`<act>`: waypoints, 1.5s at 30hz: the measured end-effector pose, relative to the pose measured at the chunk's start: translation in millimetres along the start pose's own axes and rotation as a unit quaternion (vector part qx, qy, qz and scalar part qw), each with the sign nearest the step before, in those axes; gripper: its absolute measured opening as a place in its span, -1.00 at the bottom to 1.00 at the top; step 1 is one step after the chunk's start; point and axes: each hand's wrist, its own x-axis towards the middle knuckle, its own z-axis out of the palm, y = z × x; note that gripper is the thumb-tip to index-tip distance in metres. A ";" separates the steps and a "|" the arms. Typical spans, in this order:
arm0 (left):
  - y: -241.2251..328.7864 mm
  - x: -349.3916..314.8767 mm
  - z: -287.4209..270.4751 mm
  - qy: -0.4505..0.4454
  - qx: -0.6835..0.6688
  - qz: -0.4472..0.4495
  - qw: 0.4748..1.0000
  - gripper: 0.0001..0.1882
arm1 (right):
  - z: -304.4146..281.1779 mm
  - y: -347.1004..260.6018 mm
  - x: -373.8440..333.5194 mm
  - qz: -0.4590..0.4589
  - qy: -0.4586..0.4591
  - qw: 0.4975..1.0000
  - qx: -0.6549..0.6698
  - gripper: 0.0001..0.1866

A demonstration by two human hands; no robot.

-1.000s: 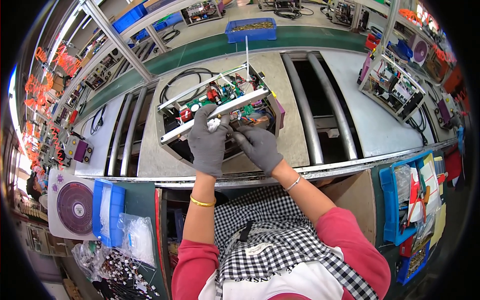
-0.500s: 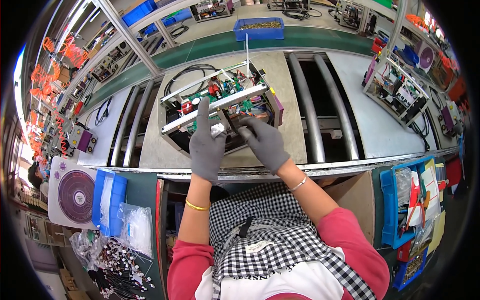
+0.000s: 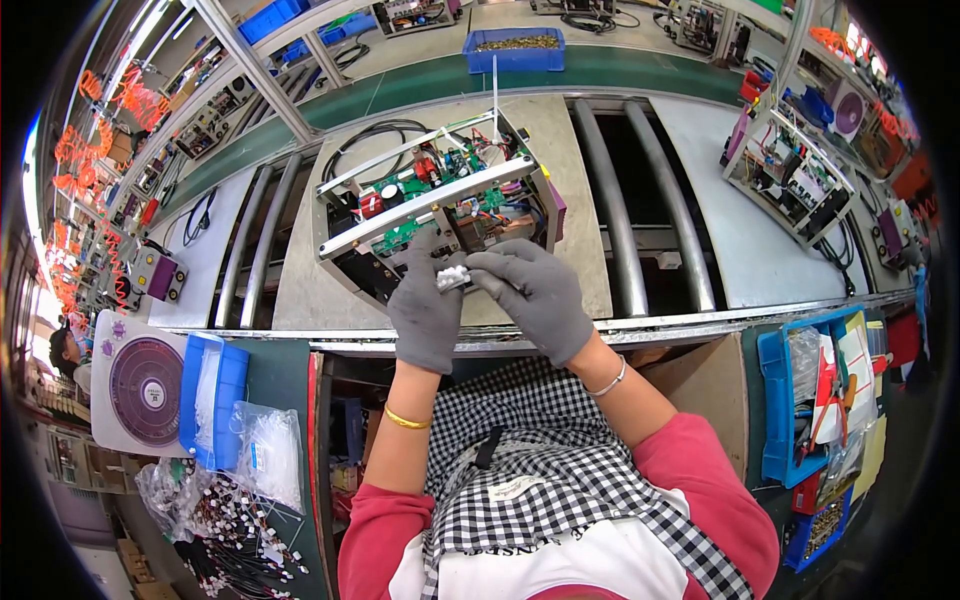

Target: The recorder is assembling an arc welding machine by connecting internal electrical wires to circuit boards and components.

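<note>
Both of my gloved hands meet at the near side of an open metal-framed electrical unit (image 3: 343, 240). My left hand (image 3: 425, 318) is closed round a cluster of small white pieces (image 3: 452, 278), which look like plastic connectors; their exact kind is too small to tell. The thumb and fingertips of my right hand (image 3: 538, 300) are pinched together at the right end of that cluster. What lies between those fingertips is hidden. Inside the unit sit green circuit boards (image 3: 400, 237), red and black components and coloured wires, under a pale metal rail (image 3: 440, 203).
The unit rests on a grey board (image 3: 300, 290) between metal rollers (image 3: 610, 200). Another unit (image 3: 790, 175) stands to the right. At lower left are a blue bin (image 3: 228, 400), a fan (image 3: 150, 390) and cable bundles (image 3: 230, 530); a blue tool tray (image 3: 775, 420) stands at right.
My hands have drawn back slightly toward me and closer together. The left index finger has come down from the rail, and the right fingertips have moved from the unit's wires to the white pieces.
</note>
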 end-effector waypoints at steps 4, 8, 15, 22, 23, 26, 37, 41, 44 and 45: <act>-3.7 6.9 2.3 0.031 0.012 -0.019 0.999 -0.36 | -14.2 13.3 -13.5 0.145 0.022 0.981 0.130 -0.80; -17.2 9.9 10.9 0.071 -0.088 -0.033 0.993 -0.46 | -29.0 15.1 -26.2 0.313 0.092 0.895 0.305 -0.76; -1.4 25.2 -1.7 -0.052 -0.326 -0.223 0.917 -0.61 | -23.2 29.7 -51.0 0.301 0.185 0.867 0.352 -0.77; -19.5 26.2 6.5 -0.043 -0.309 -0.156 0.937 -0.72 | 13.5 26.6 -47.9 0.285 0.212 0.859 0.368 -0.78; -20.7 25.0 6.9 -0.043 -0.309 -0.156 0.937 -0.72 | 20.5 24.2 -44.1 0.286 0.212 0.859 0.368 -0.78; -1.6 28.5 6.0 -0.047 -0.364 -0.157 0.917 -0.72 | 34.1 31.0 -31.3 0.285 0.181 0.846 0.414 -0.77; 0.9 37.2 0.2 -0.083 -0.665 -0.258 0.696 -0.78 | 28.9 29.4 1.6 0.149 0.127 0.957 0.213 -0.80; -6.8 37.8 6.2 -0.039 -0.641 -0.234 0.730 -0.78 | 20.3 26.8 10.3 0.031 0.101 0.993 0.047 -0.78; 4.0 30.0 11.5 0.064 -0.521 -0.282 0.803 -0.74 | 22.4 29.0 15.3 -0.035 0.101 0.992 -0.065 -0.77; 3.5 25.5 10.7 0.065 -0.519 -0.283 0.804 -0.74 | 24.1 30.2 15.7 -0.034 0.101 0.992 -0.063 -0.77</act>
